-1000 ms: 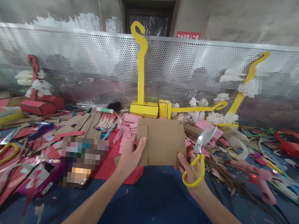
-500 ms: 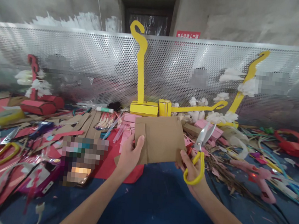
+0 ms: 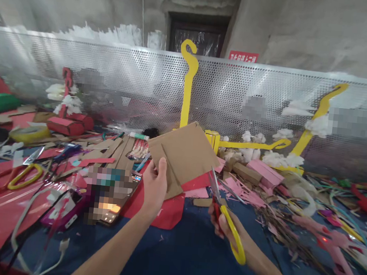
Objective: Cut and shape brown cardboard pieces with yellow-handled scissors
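My left hand (image 3: 156, 185) is closed on the left side of a brown cardboard piece (image 3: 190, 153), thumb on top, and holds it tilted above the table. A narrower cardboard strip (image 3: 165, 173) lies against its near left side. In my right hand (image 3: 223, 224) is a pair of scissors (image 3: 232, 234) with yellow and red handles. The blades point up and away, their tips close to the cardboard's right corner; whether they touch it I cannot tell. Beneath the cardboard lies a red sheet (image 3: 170, 217).
Pink paper scraps (image 3: 241, 191) and a pink glue gun (image 3: 329, 244) lie to the right. On the left are a phone (image 3: 124, 201), another pair of scissors (image 3: 18, 177) and cables. Yellow hook-necked shapes (image 3: 187, 94) stand behind, before a perforated metal screen (image 3: 137, 80).
My right hand has let go of the cardboard and moved down, its scissors now pointing at the cardboard's edge. The cardboard has tilted in my left hand. The view has shifted slightly left.
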`<state>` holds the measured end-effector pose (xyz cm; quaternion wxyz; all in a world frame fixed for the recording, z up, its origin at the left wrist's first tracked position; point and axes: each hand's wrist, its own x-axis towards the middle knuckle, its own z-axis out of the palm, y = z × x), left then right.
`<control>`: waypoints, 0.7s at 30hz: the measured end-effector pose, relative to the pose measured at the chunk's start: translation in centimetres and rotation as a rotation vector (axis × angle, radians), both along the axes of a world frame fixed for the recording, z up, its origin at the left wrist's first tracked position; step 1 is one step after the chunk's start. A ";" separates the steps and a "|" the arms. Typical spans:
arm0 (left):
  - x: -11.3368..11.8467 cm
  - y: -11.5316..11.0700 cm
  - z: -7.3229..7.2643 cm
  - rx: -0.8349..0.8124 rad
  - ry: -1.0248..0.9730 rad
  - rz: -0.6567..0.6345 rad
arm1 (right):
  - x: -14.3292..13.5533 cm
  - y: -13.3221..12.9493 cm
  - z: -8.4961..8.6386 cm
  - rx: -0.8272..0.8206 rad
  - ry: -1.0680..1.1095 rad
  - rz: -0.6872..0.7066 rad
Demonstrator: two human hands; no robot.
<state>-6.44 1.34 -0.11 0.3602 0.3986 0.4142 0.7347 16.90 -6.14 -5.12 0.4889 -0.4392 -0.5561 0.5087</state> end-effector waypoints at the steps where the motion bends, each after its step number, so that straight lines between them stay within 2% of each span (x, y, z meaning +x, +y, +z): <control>1: 0.0 0.0 0.1 0.003 -0.017 -0.002 | -0.1 -0.4 0.5 -0.019 -0.035 0.041; 7: 0.2 -0.2 -0.3 -0.022 0.004 -0.019 | -1.9 -1.7 2.3 -0.122 -0.139 0.189; 12: 0.8 -0.7 -0.8 -0.027 -0.004 -0.077 | -3.0 -1.9 2.6 -0.150 -0.128 0.218; 21: 2.1 -2.0 -0.2 -0.055 -0.009 -0.038 | -3.4 -2.5 2.3 -0.205 -0.113 0.361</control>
